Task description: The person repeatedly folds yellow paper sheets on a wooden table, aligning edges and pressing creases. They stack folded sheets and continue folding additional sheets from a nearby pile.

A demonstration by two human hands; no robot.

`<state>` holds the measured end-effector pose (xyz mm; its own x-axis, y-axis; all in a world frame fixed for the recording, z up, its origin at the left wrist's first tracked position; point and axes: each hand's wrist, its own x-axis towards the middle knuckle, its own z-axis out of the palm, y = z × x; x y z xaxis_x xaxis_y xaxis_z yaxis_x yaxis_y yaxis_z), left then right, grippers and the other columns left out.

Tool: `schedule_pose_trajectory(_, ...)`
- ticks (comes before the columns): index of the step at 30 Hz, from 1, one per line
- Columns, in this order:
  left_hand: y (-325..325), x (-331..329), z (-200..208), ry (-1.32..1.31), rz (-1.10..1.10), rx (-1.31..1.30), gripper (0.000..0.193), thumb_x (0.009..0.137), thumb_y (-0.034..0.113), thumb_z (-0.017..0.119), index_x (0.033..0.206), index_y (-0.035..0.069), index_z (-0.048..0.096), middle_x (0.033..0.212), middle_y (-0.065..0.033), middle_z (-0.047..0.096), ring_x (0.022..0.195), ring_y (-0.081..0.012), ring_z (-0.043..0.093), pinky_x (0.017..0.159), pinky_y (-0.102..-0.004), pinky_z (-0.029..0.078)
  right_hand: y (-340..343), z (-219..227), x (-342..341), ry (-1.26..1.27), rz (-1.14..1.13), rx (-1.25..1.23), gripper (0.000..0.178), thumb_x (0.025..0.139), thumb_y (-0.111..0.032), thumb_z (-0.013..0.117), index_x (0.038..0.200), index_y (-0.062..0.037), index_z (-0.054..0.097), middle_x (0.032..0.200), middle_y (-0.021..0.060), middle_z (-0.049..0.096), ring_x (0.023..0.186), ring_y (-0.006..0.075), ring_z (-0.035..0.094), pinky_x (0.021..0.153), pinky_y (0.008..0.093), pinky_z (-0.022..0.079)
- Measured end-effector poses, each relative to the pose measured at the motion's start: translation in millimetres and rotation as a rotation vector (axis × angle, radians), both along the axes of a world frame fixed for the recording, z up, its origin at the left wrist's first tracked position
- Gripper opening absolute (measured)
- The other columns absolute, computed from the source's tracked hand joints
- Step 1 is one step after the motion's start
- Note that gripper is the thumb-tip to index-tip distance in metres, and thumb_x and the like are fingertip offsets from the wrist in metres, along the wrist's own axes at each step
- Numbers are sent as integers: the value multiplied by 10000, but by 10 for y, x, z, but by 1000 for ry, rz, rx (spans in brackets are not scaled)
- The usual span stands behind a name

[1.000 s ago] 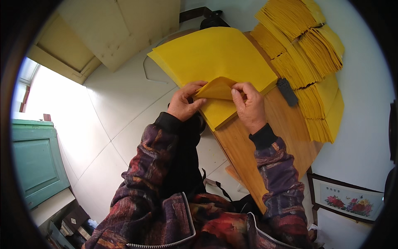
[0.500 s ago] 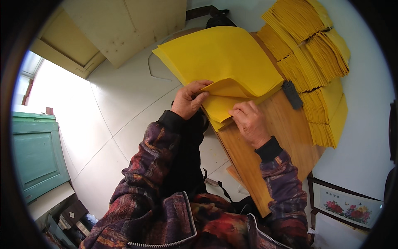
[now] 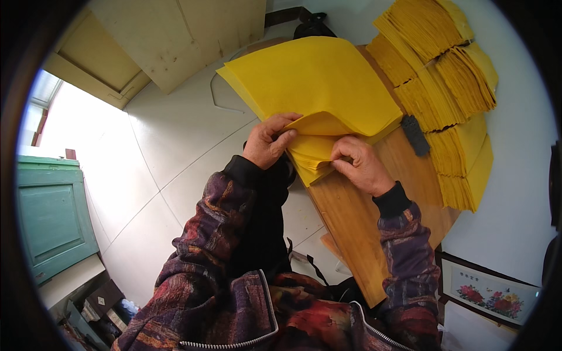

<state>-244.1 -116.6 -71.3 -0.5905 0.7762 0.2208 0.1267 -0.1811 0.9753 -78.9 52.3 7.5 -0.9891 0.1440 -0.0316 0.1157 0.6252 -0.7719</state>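
Observation:
A stack of large yellow paper sheets (image 3: 316, 76) lies on the wooden table, its near part lifted and bowed upward. My left hand (image 3: 271, 140) pinches the raised near edge of the upper sheets between thumb and fingers. Under that curled edge, more yellow sheets show. My right hand (image 3: 362, 165) is closed at the near corner of these lower sheets, thumb and fingertips pressed together on a sheet's edge. How many sheets each hand holds cannot be made out.
Folded yellow paper bundles (image 3: 436, 88) are piled along the table's far right side. A dark grey block (image 3: 415, 136) sits between them and the stack. The wooden tabletop (image 3: 374, 228) runs toward me. A green cabinet (image 3: 55, 216) stands at left, and a flower picture (image 3: 490, 292) at lower right.
My right hand has shifted slightly right and its wrist has turned, with the fingers still at the lower sheets' corner. My left hand stays on the lifted edge.

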Motion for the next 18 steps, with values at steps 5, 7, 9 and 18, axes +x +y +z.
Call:
schedule_pose_trajectory(5,-3,-7,8,37,9,-25,221,885,79,584,1071,-33,625,1143,-106,636,1008,-204,604,888,-292,459,29,29,-3,-23,5,-40,65,816,-12,633,829,3,571,827,61,564,754,167,543,681,278,443)
schedule_pose_trajectory(7,-1,-6,13,24,5,-23,222,885,74,581,1075,-32,625,1138,-106,636,1010,-204,603,889,-293,458,37,27,2,-43,-9,-60,61,829,-25,628,831,3,574,824,62,563,750,164,540,678,278,439)
schedule_pose_trajectory(9,-2,-5,21,23,-7,-20,246,898,91,581,1109,-31,614,1122,-98,629,1010,-189,591,882,-285,457,45,18,2,-45,-20,-68,59,835,-32,623,832,4,576,818,63,562,746,161,537,674,277,435)
schedule_pose_trajectory(18,-52,-17,39,-87,-70,-70,336,914,179,609,1197,-2,591,1138,-58,596,997,-133,556,723,-222,466,-90,57,-56,116,-158,29,43,819,-12,596,807,17,567,759,96,567,713,194,551,642,295,432)
